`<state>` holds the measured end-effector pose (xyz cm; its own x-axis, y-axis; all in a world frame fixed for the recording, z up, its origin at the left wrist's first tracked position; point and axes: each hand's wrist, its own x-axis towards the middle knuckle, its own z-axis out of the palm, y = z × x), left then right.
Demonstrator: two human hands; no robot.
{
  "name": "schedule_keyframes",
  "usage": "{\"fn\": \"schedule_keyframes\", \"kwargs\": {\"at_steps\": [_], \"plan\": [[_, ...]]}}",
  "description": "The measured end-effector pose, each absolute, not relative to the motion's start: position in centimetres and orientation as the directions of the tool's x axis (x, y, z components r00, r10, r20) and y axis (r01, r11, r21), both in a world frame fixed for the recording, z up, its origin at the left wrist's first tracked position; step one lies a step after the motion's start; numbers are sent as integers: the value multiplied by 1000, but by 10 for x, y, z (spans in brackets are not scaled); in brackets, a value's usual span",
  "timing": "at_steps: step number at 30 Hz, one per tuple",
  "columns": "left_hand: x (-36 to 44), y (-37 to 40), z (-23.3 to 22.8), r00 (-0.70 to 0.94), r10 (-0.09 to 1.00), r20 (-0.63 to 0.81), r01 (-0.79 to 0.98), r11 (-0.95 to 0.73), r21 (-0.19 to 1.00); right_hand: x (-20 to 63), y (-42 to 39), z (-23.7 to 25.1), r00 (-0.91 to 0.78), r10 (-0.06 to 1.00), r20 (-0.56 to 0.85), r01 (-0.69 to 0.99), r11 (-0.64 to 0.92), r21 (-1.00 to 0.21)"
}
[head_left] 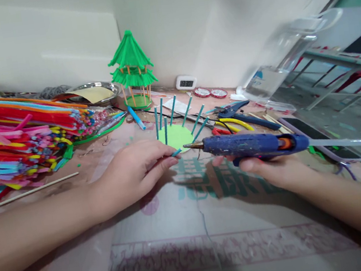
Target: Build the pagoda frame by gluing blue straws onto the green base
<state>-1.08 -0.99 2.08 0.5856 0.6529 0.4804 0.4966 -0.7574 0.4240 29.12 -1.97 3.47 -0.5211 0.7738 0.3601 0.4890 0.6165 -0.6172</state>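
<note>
Between the fingertips of my left hand (pixel 144 166) is a short blue-green stick (pixel 176 152), pinched near the front edge of a light green disc (pixel 176 137). Several upright sticks (pixel 186 111) of the same colour stand around the disc's rim, some leaning outward. My right hand (pixel 267 168) grips a blue hot glue gun (pixel 246 143) from below. Its metal nozzle points left, close to the pinched stick; whether they touch I cannot tell. A clear glue stick (pixel 340 142) sticks out of the gun's back end.
Bundles of colourful pipe cleaners (pixel 21 141) fill the left side. Behind the disc stands a green tiered pagoda model (pixel 133 70), with a white digital timer (pixel 186 82) to its right. Pliers (pixel 232 121), a phone (pixel 319 137) and a clear plastic bottle (pixel 272 67) lie or stand at right.
</note>
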Motion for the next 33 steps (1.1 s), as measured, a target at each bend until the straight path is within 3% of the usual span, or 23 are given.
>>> {"fn": "schedule_keyframes", "kwargs": {"at_steps": [8, 19, 33], "plan": [[-10, -11, 21, 611, 618, 494, 496, -786, 370, 284, -18, 40, -540, 781, 314, 423, 574, -701], [-11, -10, 21, 613, 610, 501, 496, -792, 357, 291, -16, 33, -520, 777, 354, 510, 615, -601], [-11, -10, 21, 625, 586, 515, 486, -809, 330, 293, -18, 29, -387, 862, 328, 690, 506, -517]]}}
